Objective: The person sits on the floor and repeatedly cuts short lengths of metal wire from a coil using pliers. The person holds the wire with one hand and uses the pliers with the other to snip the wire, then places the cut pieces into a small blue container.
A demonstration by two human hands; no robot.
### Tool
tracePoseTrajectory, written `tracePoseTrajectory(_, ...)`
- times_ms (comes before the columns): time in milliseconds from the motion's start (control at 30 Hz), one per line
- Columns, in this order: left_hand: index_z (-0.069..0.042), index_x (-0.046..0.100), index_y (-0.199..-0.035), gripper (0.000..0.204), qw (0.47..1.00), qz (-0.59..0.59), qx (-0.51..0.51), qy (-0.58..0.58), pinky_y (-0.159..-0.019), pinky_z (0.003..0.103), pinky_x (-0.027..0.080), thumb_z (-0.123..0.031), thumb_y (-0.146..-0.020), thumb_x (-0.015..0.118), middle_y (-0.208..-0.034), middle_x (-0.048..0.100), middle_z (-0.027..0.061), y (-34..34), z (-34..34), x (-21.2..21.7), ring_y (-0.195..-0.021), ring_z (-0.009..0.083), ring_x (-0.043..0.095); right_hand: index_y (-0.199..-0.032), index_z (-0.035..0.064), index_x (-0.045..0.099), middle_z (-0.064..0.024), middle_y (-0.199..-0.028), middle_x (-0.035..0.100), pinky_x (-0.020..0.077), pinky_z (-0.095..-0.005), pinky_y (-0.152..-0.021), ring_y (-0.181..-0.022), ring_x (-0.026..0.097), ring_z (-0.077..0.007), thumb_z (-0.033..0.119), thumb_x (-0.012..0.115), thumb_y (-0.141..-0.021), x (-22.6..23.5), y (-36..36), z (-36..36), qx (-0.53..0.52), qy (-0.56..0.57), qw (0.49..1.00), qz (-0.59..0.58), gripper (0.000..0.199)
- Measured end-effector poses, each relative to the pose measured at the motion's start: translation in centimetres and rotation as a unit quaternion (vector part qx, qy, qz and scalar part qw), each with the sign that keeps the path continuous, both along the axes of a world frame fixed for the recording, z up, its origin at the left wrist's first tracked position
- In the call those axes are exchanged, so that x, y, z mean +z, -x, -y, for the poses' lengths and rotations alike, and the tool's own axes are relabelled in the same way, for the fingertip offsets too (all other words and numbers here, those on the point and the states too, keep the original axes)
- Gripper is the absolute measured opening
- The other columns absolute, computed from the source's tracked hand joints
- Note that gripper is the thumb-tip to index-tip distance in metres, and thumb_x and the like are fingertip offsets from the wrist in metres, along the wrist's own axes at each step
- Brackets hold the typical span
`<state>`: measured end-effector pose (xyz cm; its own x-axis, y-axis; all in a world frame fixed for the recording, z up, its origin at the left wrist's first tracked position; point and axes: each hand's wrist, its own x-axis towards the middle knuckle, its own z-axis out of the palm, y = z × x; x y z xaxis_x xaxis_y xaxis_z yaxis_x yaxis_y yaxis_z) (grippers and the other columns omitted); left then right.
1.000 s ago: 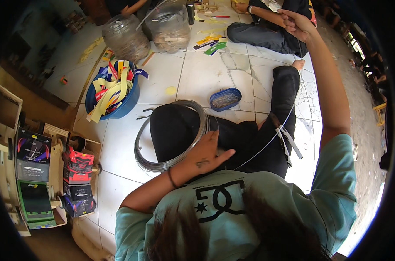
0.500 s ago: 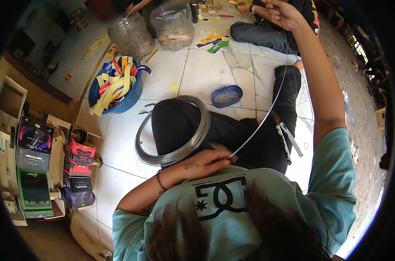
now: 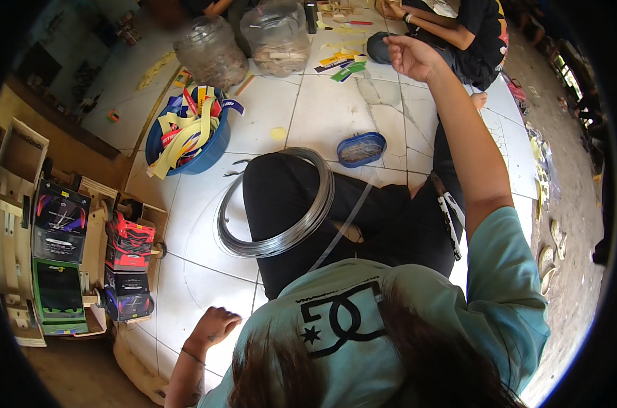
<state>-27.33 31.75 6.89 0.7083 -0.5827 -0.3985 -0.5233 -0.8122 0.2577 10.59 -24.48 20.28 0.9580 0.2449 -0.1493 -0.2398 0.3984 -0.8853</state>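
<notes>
A coil of silvery wire point(image 3: 322, 211) hangs round my bent left knee. A blurred, pale length of wire point(image 3: 346, 221) slants across my lap. My left hand point(image 3: 213, 326) is low beside my left side, fingers curled in; what they hold, if anything, is hidden. Raised far ahead, my right hand point(image 3: 412, 58) has its fingers drawn together, and I cannot make out anything in them. On my right leg rests a long hand tool with black-and-white handles point(image 3: 450, 224). A blue oval dish point(image 3: 342, 161) of thin metal pieces sits on the tiles beyond my lap.
At the left stand a blue tub point(image 3: 220, 139) of coloured strips and wooden toy trucks point(image 3: 60, 292). Two clear plastic containers point(image 3: 278, 34) of scraps stand farther off. Another person point(image 3: 475, 34) sits at the far right. Sandals point(image 3: 546, 262) lie along the right side.
My left hand has left the wire at my lap and swung down to the left. My right hand has shifted left and lower. The straight wire has dropped across my lap.
</notes>
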Motion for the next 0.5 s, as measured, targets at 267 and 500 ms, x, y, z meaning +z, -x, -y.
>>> tracePoseTrajectory(267,-0.02,0.063,-0.094,0.021,0.963,-0.081,0.093,-0.238,-0.1,0.045,0.028,-0.017,-0.081,0.047,-0.097,0.061,0.0006,4.9,-13.5,-4.2,-0.106,0.0181,0.05,-0.096,0.0065,0.06,0.001,-0.078,0.058,0.0462,-0.0237,-0.067,-0.072,0.058,-0.0106,0.025,0.048,-0.089,-3.4,2.8,-4.5,0.097,0.21,0.972,0.046,0.023)
tracePoseTrajectory(500,-0.003,0.056,-0.108,0.036,0.99,0.046,0.087,0.101,-0.08,0.037,0.045,-0.01,-0.073,0.054,-0.1,0.06,0.018,-9.5,4.9,3.6,-0.091,0.0335,0.056,-0.094,0.0005,0.06,-0.0031,-0.079,0.059,0.0439,-0.0203,-0.053,-0.061,0.054,-0.0081,0.014,0.055,-0.085,-8.4,8.1,-9.4,0.082,0.156,0.984,-0.03,0.017)
